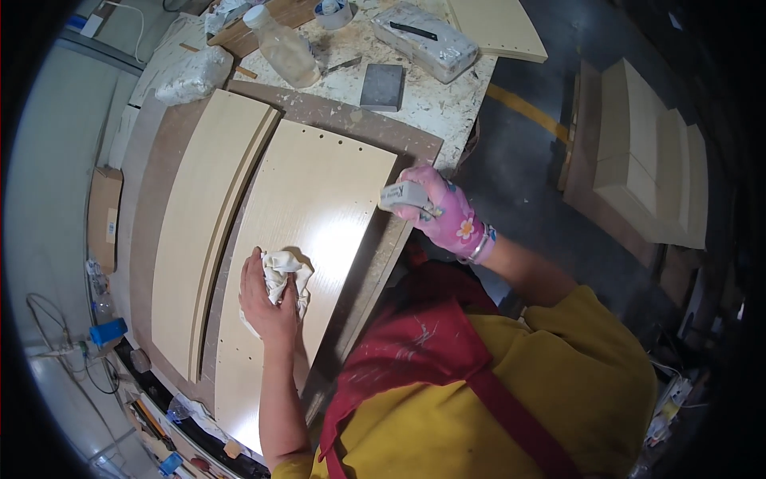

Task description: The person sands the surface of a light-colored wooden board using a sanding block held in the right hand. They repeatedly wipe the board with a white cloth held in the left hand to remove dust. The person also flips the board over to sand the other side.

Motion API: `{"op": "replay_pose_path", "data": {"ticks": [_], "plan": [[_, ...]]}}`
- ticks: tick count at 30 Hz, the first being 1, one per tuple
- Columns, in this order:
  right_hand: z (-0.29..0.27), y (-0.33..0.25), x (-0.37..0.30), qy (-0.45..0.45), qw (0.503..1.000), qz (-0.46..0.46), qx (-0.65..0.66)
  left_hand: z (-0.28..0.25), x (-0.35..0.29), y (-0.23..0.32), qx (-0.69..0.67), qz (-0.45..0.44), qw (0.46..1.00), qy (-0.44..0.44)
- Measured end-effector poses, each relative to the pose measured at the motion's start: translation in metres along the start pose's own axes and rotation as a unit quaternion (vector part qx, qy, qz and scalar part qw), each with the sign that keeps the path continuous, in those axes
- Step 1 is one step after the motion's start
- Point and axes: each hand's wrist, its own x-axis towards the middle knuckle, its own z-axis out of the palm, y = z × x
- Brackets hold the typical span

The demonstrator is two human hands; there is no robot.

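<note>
Lying on the bench (437, 102), a pale drilled panel (319, 203) is partly covered by a white cloth (281, 265), which is gripped in the bare left hand (267, 310). A small grey block (405, 194) is clasped by the gloved right hand (447, 214) at the panel's right edge. To the left, pale boards (199, 223) are laid.

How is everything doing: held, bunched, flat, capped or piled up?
White cloth, bunched up, held
Left hand, bare, closed on the white cloth
Pale block, held
Right hand, gloved, closed on the pale block
Drilled panel, lying flat
Neighbouring panels, stacked
Bottle, capped
Dark grey block, lying flat
</note>
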Motion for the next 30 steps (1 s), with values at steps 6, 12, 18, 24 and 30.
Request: {"op": "replay_pose_path", "data": {"ticks": [6, 12, 18, 24, 30], "plan": [[-0.017, 0.011, 0.039, 0.128, 0.991, 0.038, 0.01, 0.0, 0.0, 0.002, -0.005, -0.002, 1.0, 0.001], [0.038, -0.011, -0.024, 0.039, 0.997, -0.062, -0.011, -0.001, -0.004, 0.0, 0.006, -0.001, 1.0, 0.002], [0.013, -0.021, 0.003, 0.084, 0.989, 0.081, 0.09, 0.001, -0.004, -0.007, -0.007, 0.022, 1.0, 0.02], [0.057, -0.048, -0.042, 0.002, 0.999, 0.046, -0.028, 0.002, -0.005, -0.014, -0.103, 0.01, 0.994, 0.027], [0.156, -0.107, -0.151, -0.153, 0.986, -0.051, 0.039, -0.024, -0.014, -0.041, -0.39, -0.095, 0.914, 0.057]]}}
